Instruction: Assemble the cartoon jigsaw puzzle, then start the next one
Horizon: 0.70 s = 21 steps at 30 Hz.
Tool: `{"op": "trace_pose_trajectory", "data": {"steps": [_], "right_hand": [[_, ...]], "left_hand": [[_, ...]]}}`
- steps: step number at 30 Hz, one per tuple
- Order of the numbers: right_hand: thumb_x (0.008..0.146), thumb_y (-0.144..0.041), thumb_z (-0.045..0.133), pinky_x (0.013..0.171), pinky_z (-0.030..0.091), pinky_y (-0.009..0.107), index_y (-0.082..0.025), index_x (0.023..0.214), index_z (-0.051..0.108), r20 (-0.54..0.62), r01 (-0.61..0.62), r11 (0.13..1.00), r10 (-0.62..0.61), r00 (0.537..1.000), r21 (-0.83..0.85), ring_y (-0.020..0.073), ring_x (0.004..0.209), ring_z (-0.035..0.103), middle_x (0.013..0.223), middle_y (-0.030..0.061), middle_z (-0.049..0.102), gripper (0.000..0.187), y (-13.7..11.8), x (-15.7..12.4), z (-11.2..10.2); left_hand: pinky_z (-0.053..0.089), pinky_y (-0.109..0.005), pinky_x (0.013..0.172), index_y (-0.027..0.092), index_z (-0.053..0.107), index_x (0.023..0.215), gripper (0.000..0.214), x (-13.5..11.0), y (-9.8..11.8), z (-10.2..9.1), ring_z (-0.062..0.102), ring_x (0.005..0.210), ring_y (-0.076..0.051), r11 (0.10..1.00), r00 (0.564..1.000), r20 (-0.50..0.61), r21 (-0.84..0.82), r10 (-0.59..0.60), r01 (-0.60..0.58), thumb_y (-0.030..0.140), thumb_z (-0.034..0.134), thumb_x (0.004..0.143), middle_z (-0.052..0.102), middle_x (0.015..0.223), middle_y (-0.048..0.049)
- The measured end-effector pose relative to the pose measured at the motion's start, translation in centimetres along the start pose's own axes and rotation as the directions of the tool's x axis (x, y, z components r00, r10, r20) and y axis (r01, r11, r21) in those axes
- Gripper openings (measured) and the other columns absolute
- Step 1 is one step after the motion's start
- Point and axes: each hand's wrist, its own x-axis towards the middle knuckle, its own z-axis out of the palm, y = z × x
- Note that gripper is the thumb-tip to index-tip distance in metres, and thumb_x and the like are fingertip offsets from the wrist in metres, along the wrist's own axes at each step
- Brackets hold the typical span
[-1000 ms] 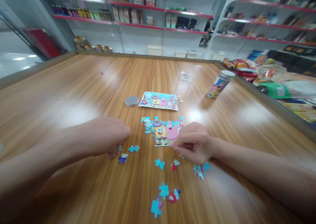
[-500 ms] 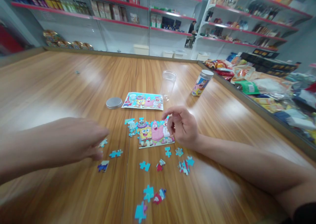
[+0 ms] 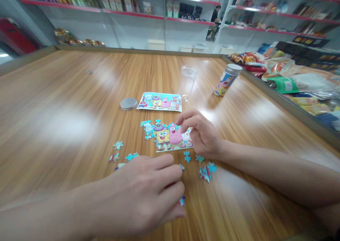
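My left hand point(image 3: 151, 193) is over the loose jigsaw pieces in front of me, back of the hand up, its bent fingertips hidden from view. A puzzle piece point(image 3: 182, 200) peeks out by its fingers. My right hand point(image 3: 203, 135) rests at the right edge of the partly joined jigsaw puzzle point(image 3: 174, 136), fingers loosely bent and apart, with nothing seen in them. It covers part of the puzzle's right side. Loose pieces lie nearby: a blue piece point(image 3: 187, 156), a small cluster of pieces point(image 3: 205, 173) and a light blue piece point(image 3: 118, 145).
Beyond the puzzle lie a picture sheet point(image 3: 160, 102) and a round metal lid point(image 3: 129, 103). A clear jar point(image 3: 187, 81) and a printed can point(image 3: 227, 80) stand farther back. Packaged goods point(image 3: 287, 83) are piled past the table's right edge. A person point(image 3: 215, 16) is far off.
My left hand has moved right, from the left-hand pieces to over the near middle ones, covering several. My right hand stays by the puzzle, its fingers slightly less curled. The view has tilted down.
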Motion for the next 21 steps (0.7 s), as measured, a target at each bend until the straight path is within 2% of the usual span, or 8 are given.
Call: {"op": "trace_pose_trajectory", "data": {"steps": [3, 6, 9, 14, 18, 21], "right_hand": [[0.084, 0.002, 0.038, 0.082, 0.054, 0.037, -0.020, 0.100, 0.054, 0.012, 0.009, 1.000, -0.009, 1.000, -0.006, 0.0187, 0.096, 0.061, 0.102, 0.0068, 0.059, 0.032, 0.1, -0.1, 0.0], [0.080, 0.004, 0.040, 0.080, 0.054, 0.037, -0.019, 0.101, 0.057, 0.016, 0.007, 1.000, -0.007, 1.000, -0.013, 0.0200, 0.096, 0.061, 0.100, 0.0074, 0.059, 0.036, 0.1, -0.1, -0.1], [0.077, 0.005, 0.041, 0.079, 0.054, 0.037, -0.018, 0.100, 0.060, 0.028, 0.006, 1.000, -0.006, 1.000, -0.010, 0.0205, 0.095, 0.061, 0.098, 0.0081, 0.059, 0.038, 0.1, -0.2, -0.1], [0.077, 0.004, 0.043, 0.075, 0.053, 0.036, -0.019, 0.100, 0.063, 0.043, -0.006, 1.000, 0.007, 0.999, -0.010, 0.0202, 0.090, 0.060, 0.097, 0.0076, 0.059, 0.038, -0.1, -0.1, -0.1], [0.076, 0.005, 0.044, 0.073, 0.053, 0.035, -0.017, 0.097, 0.064, 0.040, -0.002, 1.000, 0.003, 0.999, -0.016, 0.0202, 0.089, 0.060, 0.094, 0.0077, 0.059, 0.037, -0.2, -0.1, -0.2], [0.076, 0.005, 0.043, 0.072, 0.053, 0.035, -0.017, 0.096, 0.065, 0.044, -0.001, 1.000, 0.001, 0.999, -0.017, 0.0197, 0.087, 0.060, 0.094, 0.0076, 0.059, 0.037, -0.1, -0.1, -0.3]], "left_hand": [[0.040, -0.034, 0.049, 0.019, 0.061, 0.081, 0.028, 0.4, 1.6, 1.3, 0.054, 0.068, -0.020, 0.999, 0.998, 0.047, 0.001, -0.044, 0.044, 0.037, 0.053, 0.101, 0.061, 0.079, -0.0054], [0.043, -0.034, 0.049, 0.018, 0.062, 0.085, 0.020, 0.5, 1.7, 2.3, 0.056, 0.069, -0.020, 0.999, 0.992, 0.122, -0.026, -0.044, 0.047, 0.026, 0.053, 0.100, 0.061, 0.083, -0.0049], [0.043, -0.035, 0.050, 0.018, 0.062, 0.088, 0.016, 0.4, 1.3, 2.3, 0.056, 0.073, -0.021, 0.999, 0.983, 0.182, -0.032, -0.002, 0.008, 0.015, 0.050, 0.098, 0.061, 0.086, -0.0048], [0.033, -0.033, 0.044, 0.020, 0.061, 0.085, 0.019, 0.3, 0.6, 1.8, 0.053, 0.067, -0.018, 0.998, 0.992, 0.114, 0.029, 0.053, -0.056, 0.016, 0.050, 0.099, 0.060, 0.084, -0.0046], [0.039, -0.033, 0.047, 0.018, 0.062, 0.091, 0.016, 0.1, 0.2, 2.1, 0.054, 0.068, -0.019, 1.000, 0.997, 0.072, 0.001, -0.031, 0.031, 0.018, 0.049, 0.100, 0.062, 0.083, -0.0043], [0.042, -0.034, 0.048, 0.018, 0.062, 0.089, 0.019, 0.0, 0.1, 2.6, 0.056, 0.069, -0.020, 0.997, 0.994, 0.073, -0.011, -0.080, 0.081, 0.022, 0.047, 0.102, 0.062, 0.084, -0.0032]]}}
